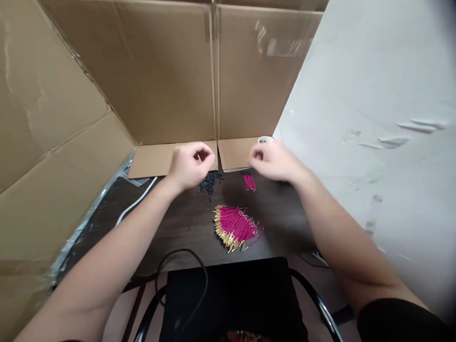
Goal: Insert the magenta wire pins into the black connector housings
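Both hands are raised above the back of the dark table. My left hand (193, 163) has its fingers curled together in a pinch, near a pile of small black pieces (210, 183). My right hand (271, 159), blurred, is also pinched, just right of a small bundle of magenta wires with black ends (248, 181). What either hand holds, if anything, is too small to make out. A larger fanned pile of magenta wires with gold tips (237, 225) lies nearer the front edge.
Flat cardboard pieces (153, 159) lie along the back. A white cup (265, 139) stands behind my right hand. Cardboard walls (171, 71) and a white wall (366, 118) enclose the table (178, 225). A white cable (137, 202) and a black cable (183, 250) are at the left.
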`<state>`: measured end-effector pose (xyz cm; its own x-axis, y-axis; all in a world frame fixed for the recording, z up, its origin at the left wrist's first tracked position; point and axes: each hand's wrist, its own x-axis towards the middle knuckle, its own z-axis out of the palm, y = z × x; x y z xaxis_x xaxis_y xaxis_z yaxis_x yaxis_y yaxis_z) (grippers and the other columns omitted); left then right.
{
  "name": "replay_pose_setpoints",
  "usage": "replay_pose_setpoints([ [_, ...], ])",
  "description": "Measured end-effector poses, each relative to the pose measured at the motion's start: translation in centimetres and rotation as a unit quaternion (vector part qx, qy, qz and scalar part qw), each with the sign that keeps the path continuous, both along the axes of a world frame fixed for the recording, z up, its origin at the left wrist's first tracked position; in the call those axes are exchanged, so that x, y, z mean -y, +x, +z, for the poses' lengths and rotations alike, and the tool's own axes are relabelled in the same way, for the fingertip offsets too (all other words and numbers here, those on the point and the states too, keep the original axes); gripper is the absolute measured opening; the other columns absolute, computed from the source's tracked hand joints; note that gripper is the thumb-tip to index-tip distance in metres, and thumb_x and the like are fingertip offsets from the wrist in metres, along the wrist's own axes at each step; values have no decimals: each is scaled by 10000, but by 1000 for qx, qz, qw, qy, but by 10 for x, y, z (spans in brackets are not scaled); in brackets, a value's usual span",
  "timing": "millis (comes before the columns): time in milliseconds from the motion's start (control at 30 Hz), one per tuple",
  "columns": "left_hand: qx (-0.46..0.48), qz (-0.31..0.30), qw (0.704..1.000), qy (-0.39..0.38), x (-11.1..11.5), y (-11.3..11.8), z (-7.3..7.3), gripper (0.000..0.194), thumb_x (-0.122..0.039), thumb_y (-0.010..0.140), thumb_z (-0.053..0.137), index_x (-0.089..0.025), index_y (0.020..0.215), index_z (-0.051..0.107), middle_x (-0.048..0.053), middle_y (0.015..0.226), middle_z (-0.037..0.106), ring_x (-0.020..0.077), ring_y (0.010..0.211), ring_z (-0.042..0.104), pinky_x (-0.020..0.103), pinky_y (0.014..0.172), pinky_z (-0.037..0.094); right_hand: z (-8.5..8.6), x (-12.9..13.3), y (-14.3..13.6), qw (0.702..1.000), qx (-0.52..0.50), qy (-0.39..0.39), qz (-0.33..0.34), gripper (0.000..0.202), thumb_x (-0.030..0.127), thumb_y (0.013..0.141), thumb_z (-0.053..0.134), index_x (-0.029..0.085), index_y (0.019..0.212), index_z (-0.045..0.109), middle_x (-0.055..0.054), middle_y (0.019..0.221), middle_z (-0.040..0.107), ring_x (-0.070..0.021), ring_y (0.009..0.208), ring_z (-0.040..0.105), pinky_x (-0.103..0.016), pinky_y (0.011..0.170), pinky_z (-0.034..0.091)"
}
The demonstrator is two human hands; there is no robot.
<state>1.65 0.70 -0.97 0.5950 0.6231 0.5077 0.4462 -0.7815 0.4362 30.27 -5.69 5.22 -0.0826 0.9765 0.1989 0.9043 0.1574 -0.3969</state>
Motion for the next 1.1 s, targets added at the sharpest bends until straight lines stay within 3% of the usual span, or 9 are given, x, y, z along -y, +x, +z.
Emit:
replay_pose_setpoints([
  [67, 2, 8, 1000, 4, -7, 7, -10, 141, -312, 955, 806, -212, 1054, 789, 100, 1069, 744, 280, 1055, 708, 461, 1005, 621, -16, -6, -8, 999, -36, -20, -29, 237, 326, 983, 678, 116, 937, 779, -56, 814, 725, -69, 726, 559, -245, 761, 413],
  [133, 2, 17, 1000, 5, -14, 8, -20, 65, -268, 966, 767, -210, 995, 769, 91, 1032, 735, 273, 1028, 701, 457, 992, 613, -35, -9, -16, 997, -71, -34, -14, 197, 291, 969, 659, 128, 965, 771, -34, 776, 696, -64, 700, 517, -242, 750, 355],
  [233, 7, 24, 1000, 17, -22, 2, -34, 79, -233, 992, 714, -207, 920, 733, 87, 1027, 723, 271, 1025, 684, 474, 1003, 596, -58, -9, -27, 992, -67, -49, 99, 161, 263, 955, 677, 137, 999, 767, -16, 835, 669, -56, 759, 498, -224, 803, 354],
  [300, 14, 38, 999, 13, -24, -2, -41, 97, -277, 970, 781, -209, 913, 741, 90, 1074, 701, 277, 1065, 669, 483, 1031, 594, -66, -5, -33, 986, -63, -62, 143, 156, 267, 965, 678, 130, 978, 752, -19, 881, 658, -51, 792, 487, -219, 823, 352],
  [533, -6, 48, 999, -25, -20, 1, -58, 245, -424, 868, 1002, -238, 957, 868, 99, 1290, 737, 333, 1229, 653, 601, 1165, 531, -64, 14, -45, 952, -61, -144, 262, 230, 355, 994, 717, 129, 963, 743, -28, 958, 666, -51, 853, 512, -212, 824, 364],
  [667, -13, 39, 999, -21, -21, 3, -62, 69, -312, 960, 903, -264, 1008, 911, 83, 1319, 776, 307, 1194, 673, 577, 1123, 545, -67, 19, -50, 939, -58, -161, 298, 208, 326, 1011, 701, 128, 992, 760, -38, 985, 687, -56, 872, 534, -215, 839, 378],
  [833, -19, 36, 999, -16, -24, 3, -64, 99, -252, 996, 818, -271, 981, 913, 73, 1301, 805, 313, 1187, 678, 569, 1086, 555, -72, 19, -53, 939, -34, -160, 301, 208, 280, 1048, 635, 113, 991, 745, -69, 1015, 706, -84, 930, 542, -234, 894, 387],
  [1100, -19, 28, 999, -23, -22, 4, -61, 92, -188, 998, 759, -212, 945, 831, 109, 1316, 765, 331, 1279, 670, 585, 1163, 534, -70, 21, -51, 951, 10, -143, 272, 211, 291, 1055, 628, 117, 1035, 745, -83, 1062, 694, -99, 958, 520, -247, 883, 353],
])
